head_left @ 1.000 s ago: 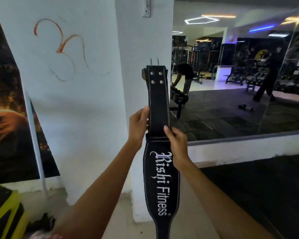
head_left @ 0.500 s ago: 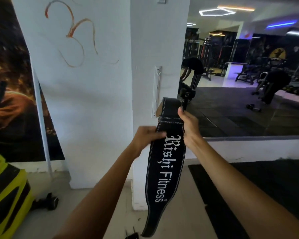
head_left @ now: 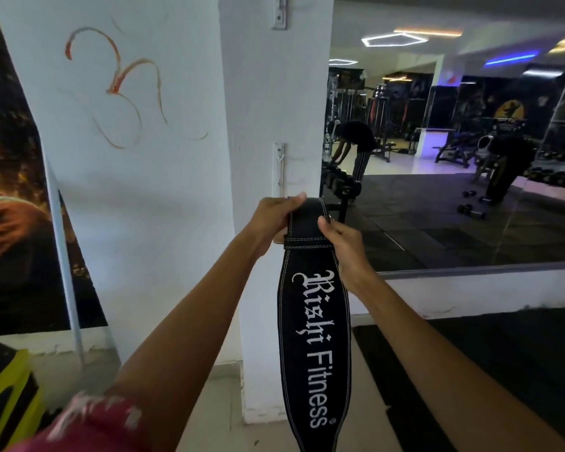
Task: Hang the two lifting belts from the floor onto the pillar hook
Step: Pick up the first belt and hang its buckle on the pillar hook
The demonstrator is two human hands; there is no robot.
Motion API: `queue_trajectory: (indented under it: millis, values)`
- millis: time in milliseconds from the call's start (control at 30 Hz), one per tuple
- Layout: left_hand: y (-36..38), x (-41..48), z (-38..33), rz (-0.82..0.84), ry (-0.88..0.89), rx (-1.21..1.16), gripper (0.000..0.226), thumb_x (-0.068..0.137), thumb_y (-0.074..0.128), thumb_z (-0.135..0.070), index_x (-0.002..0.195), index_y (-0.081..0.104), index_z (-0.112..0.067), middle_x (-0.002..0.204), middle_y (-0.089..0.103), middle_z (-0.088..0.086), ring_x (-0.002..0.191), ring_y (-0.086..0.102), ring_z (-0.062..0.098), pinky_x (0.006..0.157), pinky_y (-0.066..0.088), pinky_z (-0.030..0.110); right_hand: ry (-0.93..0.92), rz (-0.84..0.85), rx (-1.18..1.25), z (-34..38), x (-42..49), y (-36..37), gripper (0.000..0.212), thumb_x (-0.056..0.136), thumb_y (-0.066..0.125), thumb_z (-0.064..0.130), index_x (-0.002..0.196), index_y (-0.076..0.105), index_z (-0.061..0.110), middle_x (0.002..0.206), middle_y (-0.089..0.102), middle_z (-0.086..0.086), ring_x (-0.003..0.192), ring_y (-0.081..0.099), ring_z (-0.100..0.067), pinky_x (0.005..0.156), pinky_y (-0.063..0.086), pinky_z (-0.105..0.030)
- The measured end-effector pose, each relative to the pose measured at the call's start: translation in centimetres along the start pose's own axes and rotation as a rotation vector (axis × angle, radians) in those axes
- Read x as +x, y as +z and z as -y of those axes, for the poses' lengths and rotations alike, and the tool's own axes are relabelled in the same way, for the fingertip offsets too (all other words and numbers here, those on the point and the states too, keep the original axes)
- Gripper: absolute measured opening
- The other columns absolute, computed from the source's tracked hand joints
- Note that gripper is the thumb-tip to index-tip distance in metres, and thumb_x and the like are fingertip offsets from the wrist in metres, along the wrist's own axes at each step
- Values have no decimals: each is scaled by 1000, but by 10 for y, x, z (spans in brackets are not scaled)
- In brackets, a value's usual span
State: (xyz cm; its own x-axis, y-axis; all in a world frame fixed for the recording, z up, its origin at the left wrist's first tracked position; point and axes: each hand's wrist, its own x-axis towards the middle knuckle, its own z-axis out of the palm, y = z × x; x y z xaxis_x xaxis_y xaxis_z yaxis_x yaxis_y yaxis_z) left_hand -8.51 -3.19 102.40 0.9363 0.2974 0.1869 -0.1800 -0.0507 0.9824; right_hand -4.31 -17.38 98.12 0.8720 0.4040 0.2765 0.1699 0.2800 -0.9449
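— Holding what, exactly?
— A black lifting belt (head_left: 313, 337), folded over at the top; the left hand (head_left: 276, 220) grips the fold's left edge, the right hand (head_left: 341, 243) pinches its right edge.
— And the rest of it?
— Hangs straight down below both hands, lettering outward, against the white pillar (head_left: 268, 102). A white hook bracket (head_left: 278, 169) sits just above the left hand

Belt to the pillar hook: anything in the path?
Nothing visible. The left hand and right hand grip the folded top of the black belt just below the white hook bracket on the pillar; only bare pillar lies between them.
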Motion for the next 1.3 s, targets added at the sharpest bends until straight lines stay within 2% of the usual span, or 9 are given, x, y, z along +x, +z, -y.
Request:
queue_trajectory:
  millis: [67, 267, 400, 533, 667, 800, 1033, 1133, 1300]
  values:
    - [13, 2, 0, -46, -58, -84, 20, 87, 62, -10, 97, 65, 7, 79, 67, 12, 68, 63, 22, 46, 51, 18, -47, 14, -17, -2, -6, -9, 15, 88, 58, 19, 93, 68, 9, 87, 70, -9, 81, 67, -22, 75, 58, -30]
    - [28, 3, 6, -59, -4, -301, 15, 84, 59, 5, 96, 66, -2, 65, 72, 0, 56, 68, 12, 53, 55, 21, 52, 16, -144, -64, -60, -51, 9, 80, 66, 6, 86, 68, 13, 72, 75, 4, 68, 71, -9, 66, 55, -24]
    - [36, -6, 3, 26, 8, -289, 8, 82, 62, -1, 87, 64, -8, 81, 68, 6, 74, 63, 18, 60, 56, 23, 16, 49, -145, -46, -47, -54, 10, 76, 68, 3, 85, 66, 6, 63, 72, 10, 60, 68, -1, 59, 52, -13]
    - [36, -5, -13, -24, 121, -271, 27, 82, 63, -1, 109, 66, -2, 85, 68, 8, 71, 66, 17, 59, 55, 24, 18, 115, -212, -44, -35, -58, 17, 78, 65, -5, 92, 66, 3, 85, 71, -5, 73, 70, -6, 72, 56, -19]
    - [33, -10, -6, -35, 103, -329, 33, 80, 59, 8, 111, 66, 1, 82, 72, 7, 69, 69, 14, 60, 57, 24, 344, 329, -508, -97, -65, -92, 28, 81, 67, 8, 106, 64, -4, 108, 69, -23, 91, 65, -24, 88, 51, -41]
    - [24, -11, 8, 8, 94, -239, 34, 77, 55, 11, 104, 68, -7, 84, 71, 3, 76, 64, 16, 66, 54, 26, 189, 134, -158, -29, -17, -60, 37, 95, 36, 42, 110, 62, 20, 102, 70, 7, 92, 67, -8, 81, 52, -25]
    - [27, -17, 6, 5, 69, -117, 26, 90, 60, -17, 115, 65, -13, 87, 72, 1, 70, 70, 14, 56, 53, 21, -39, 1, 65, 38, 22, -5, 25, 90, 54, 8, 114, 61, 8, 97, 68, -3, 94, 64, -22, 84, 53, -33]
    - [23, -17, 1, -69, 107, -82, 24, 90, 60, -23, 110, 68, -12, 87, 70, 5, 72, 66, 18, 56, 54, 23, -12, 44, 107, 29, 18, 0, 28, 91, 54, 23, 114, 62, 9, 109, 69, -10, 102, 66, -25, 89, 53, -38]
    - [28, -24, 1, -101, 69, -106, 29, 92, 54, -37, 97, 71, -15, 86, 72, 3, 79, 67, 21, 65, 53, 29, -16, 15, 106, 40, 20, 6, 32, 90, 54, 35, 103, 67, 9, 99, 71, -11, 95, 67, -28, 85, 53, -42]
